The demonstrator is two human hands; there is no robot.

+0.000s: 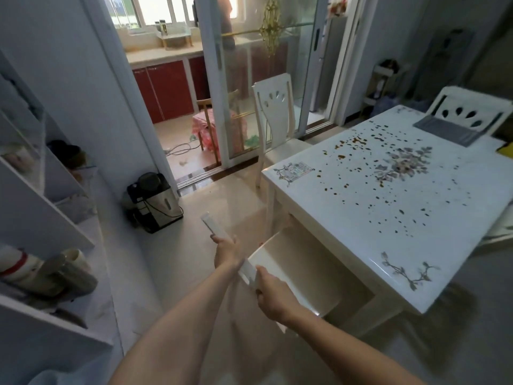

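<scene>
Daylight reaches you from the kitchen window (166, 9), which is blown out to white, and passes through the glass sliding door (263, 93). The room is bright and even, with a cool bluish cast. The table top (333, 245) shows glare at its near corner and throws a soft shadow on the floor (458, 315). Your left hand (226, 252) holding the white remote (213, 226) and your right hand (273, 297) gripping the drawer (299, 262) are motion-smeared. The shelf unit (41, 212) bends and softens at the left edge.
</scene>
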